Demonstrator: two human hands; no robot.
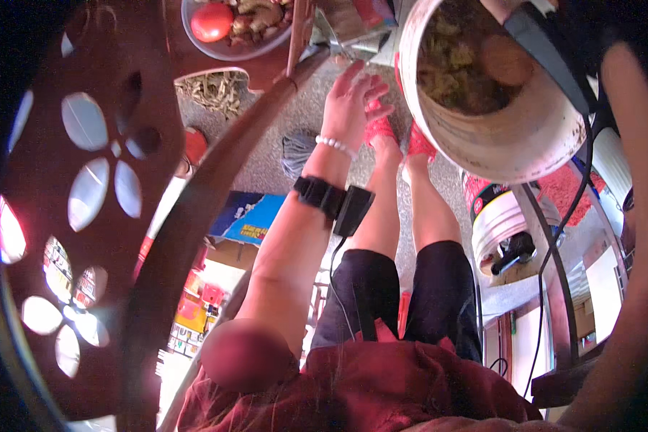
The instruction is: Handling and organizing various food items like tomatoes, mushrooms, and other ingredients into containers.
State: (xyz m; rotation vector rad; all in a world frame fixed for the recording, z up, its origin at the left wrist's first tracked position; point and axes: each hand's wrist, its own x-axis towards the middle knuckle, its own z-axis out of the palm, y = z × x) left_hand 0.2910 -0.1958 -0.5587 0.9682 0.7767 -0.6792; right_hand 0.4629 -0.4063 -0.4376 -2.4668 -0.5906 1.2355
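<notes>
Head view: left hand (353, 108), fingers loosely spread, near a round white plastic bucket (515, 147).
The bucket, upper right, holds brown-green matter (457, 72); the right hand (502, 6), mostly cut off, is over it, grip impossible to tell; 2 red slippers (379, 128) show beside.

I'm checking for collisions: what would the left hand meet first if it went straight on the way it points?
The left hand would probably meet the grey-green packaging, beyond its fingers in the picture. The white bucket lies right of that line. Depth is unclear, so it might pass above the packaging.
</notes>
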